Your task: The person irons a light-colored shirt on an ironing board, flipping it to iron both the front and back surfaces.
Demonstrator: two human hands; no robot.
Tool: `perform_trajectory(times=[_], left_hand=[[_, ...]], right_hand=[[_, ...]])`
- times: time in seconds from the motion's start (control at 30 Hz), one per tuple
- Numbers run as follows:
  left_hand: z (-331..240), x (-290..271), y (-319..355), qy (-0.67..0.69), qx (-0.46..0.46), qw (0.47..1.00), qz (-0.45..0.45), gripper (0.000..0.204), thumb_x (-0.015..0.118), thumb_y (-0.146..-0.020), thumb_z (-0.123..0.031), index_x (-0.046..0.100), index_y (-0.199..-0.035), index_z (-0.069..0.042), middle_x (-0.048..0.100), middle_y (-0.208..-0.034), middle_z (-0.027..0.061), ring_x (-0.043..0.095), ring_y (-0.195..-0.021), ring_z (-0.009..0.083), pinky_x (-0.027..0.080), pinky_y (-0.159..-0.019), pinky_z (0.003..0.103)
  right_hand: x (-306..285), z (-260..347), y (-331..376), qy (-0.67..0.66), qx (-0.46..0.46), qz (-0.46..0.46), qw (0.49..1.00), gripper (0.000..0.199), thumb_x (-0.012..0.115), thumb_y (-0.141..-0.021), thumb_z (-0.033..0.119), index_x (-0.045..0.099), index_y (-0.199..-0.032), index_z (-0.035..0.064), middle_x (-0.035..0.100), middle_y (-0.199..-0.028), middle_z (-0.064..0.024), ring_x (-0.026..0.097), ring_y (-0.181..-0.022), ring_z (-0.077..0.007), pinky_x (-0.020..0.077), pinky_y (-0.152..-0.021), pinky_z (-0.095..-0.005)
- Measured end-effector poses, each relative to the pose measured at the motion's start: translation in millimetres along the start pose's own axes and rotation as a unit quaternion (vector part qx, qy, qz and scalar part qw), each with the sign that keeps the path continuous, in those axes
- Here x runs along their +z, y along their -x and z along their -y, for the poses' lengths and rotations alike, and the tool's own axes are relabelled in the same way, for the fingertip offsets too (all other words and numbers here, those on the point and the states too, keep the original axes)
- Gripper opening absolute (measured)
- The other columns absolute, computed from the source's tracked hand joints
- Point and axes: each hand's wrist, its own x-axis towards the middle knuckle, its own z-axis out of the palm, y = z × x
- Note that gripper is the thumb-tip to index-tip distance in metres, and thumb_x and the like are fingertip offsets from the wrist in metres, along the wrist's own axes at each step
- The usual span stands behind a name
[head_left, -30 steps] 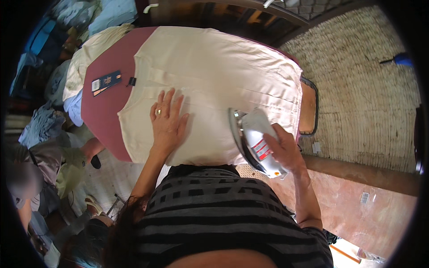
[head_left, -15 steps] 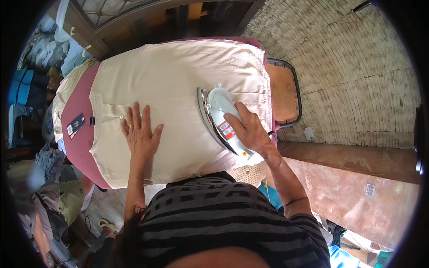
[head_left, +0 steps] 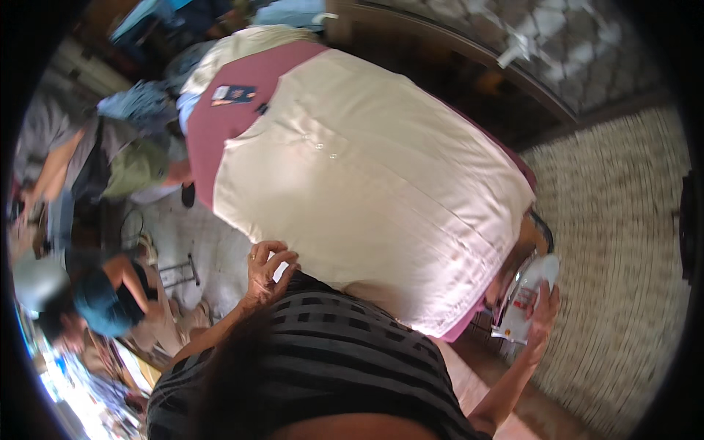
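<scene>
Shirt [head_left: 381, 198]: spread over the maroon board [head_left: 207, 147], neck left, hem right.
Right hand [head_left: 541, 317]: clamped round the iron [head_left: 522, 297], off to the right past the hem.
Left hand [head_left: 268, 273]: at the shirt's near edge, fingers curled; I can't tell if they pinch it.
Tag [head_left: 233, 94]: on the board's far left.

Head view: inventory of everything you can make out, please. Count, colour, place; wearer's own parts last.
shirt: 1, cream, spread on the board
board: 1, maroon cover, centre
hang tag: at least 1, dark blue, on the cover near the collar
iron: 1, white and silver, off the board's lower-right corner
bunched cloth: cream, board's far left end
clothes: several, blue, left
co-workers: at least 2, mixed clothing, left
door: brown, top right
striped top: 1, grey-black, bottom centre
left hand: 1, bare, ringed, shirt's near edge
right hand: 1, bare, gripping the iron
</scene>
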Motion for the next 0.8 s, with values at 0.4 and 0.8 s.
perform_trajectory(times=[0.4, 0.8], left_hand=[[-3, 55, 34, 0.476, -0.457, 0.746, -0.086, 0.042, 0.075, -0.089, -0.026, 0.05, -0.107, 0.003, 0.063, -0.085, 0.0055, 0.059, -0.072, 0.0116, 0.05, -0.066, 0.027], [-48, -19, -1, 0.64, -0.356, 0.681, -0.001, 0.034, 0.067, -0.095, -0.012, 0.061, -0.126, 0.002, 0.068, -0.118, 0.0097, 0.063, -0.107, 0.0167, 0.048, -0.095, 0.033]], right_hand=[[25, -15, -51, 0.1, -0.035, -0.121, 0.987, 0.043, 0.053, -0.1, 0.035, 0.051, -0.121, -0.0017, 0.058, -0.088, -0.0131, 0.058, -0.065, -0.0217, 0.0444, -0.051, -0.0317], [245, 143, -149, 0.218, -0.509, 0.005, 0.833, 0.056, 0.068, -0.089, 0.026, 0.05, -0.134, -0.0016, 0.051, -0.137, -0.0269, 0.047, -0.128, -0.0421, 0.0374, -0.108, -0.0486]])
